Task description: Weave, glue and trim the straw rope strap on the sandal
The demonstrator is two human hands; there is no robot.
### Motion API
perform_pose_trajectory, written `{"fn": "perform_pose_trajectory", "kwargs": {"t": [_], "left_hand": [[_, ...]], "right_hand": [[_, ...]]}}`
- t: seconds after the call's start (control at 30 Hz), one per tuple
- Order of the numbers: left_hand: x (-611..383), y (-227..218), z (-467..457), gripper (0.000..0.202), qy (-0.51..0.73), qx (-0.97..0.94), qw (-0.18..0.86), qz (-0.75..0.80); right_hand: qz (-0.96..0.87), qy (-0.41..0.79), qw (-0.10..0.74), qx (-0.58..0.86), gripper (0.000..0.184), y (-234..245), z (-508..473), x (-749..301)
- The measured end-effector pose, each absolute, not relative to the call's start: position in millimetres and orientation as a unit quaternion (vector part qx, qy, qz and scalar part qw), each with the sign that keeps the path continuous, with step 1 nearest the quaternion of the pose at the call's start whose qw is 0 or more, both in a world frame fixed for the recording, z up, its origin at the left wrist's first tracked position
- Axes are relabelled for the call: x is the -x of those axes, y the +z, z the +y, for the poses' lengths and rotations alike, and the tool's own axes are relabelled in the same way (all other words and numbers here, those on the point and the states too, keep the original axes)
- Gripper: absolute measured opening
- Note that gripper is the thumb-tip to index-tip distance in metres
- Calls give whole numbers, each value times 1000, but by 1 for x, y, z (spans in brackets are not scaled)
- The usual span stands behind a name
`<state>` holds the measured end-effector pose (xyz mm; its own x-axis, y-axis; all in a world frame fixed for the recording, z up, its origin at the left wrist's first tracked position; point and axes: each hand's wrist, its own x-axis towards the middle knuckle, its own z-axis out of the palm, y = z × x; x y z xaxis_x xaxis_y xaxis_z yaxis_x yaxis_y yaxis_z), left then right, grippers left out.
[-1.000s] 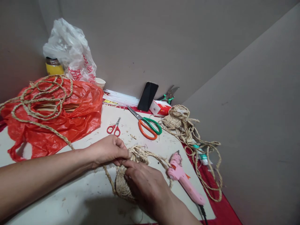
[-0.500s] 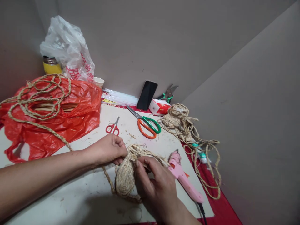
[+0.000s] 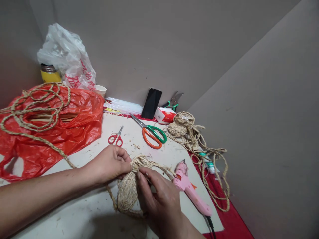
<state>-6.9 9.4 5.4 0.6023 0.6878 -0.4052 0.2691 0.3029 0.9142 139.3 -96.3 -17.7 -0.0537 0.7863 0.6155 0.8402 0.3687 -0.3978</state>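
A coiled piece of braided straw rope (image 3: 128,192) stands on edge on the white board (image 3: 82,212) in front of me. My left hand (image 3: 108,164) is closed, pinching the rope at the top of the coil. My right hand (image 3: 157,197) grips the coil from the right, fingers curled along its side and thumb near the top. A long tail of the same rope (image 3: 32,109) runs left from the coil across the red plastic bag (image 3: 74,127).
A pink glue gun (image 3: 189,189) lies just right of my right hand. Orange-and-green scissors (image 3: 152,134), small red scissors (image 3: 115,137), a phone (image 3: 151,103), pliers (image 3: 173,101), more rope pieces (image 3: 191,132), a white bag (image 3: 66,58) and a yellow jar (image 3: 50,73) stand behind.
My right hand has slid off the top of the coil to its right side, uncovering it, and the coil has been tipped more upright. My left hand keeps its pinch.
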Motion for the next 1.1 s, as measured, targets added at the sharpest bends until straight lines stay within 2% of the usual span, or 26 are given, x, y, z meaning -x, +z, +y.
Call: {"fn": "perform_pose_trajectory", "kwargs": {"t": [0.17,0.37,0.57,0.73,1.1], "left_hand": [[6,9,7,5,153,-574,686,420],[6,10,5,6,149,-575,686,419],[6,10,5,8,146,-548,711,415],[5,10,6,9,139,-544,718,411],[5,12,2,10,113,-572,701,412]], "right_hand": [[-759,-29,384,524,24,-20,-97,-144],[-761,-50,318,563,16,-20,-97,-144],[-710,3,397,582,13,-10,-95,-141],[-687,27,423,590,12,-8,-96,-137],[-735,4,345,584,18,-15,-93,-136]]}}
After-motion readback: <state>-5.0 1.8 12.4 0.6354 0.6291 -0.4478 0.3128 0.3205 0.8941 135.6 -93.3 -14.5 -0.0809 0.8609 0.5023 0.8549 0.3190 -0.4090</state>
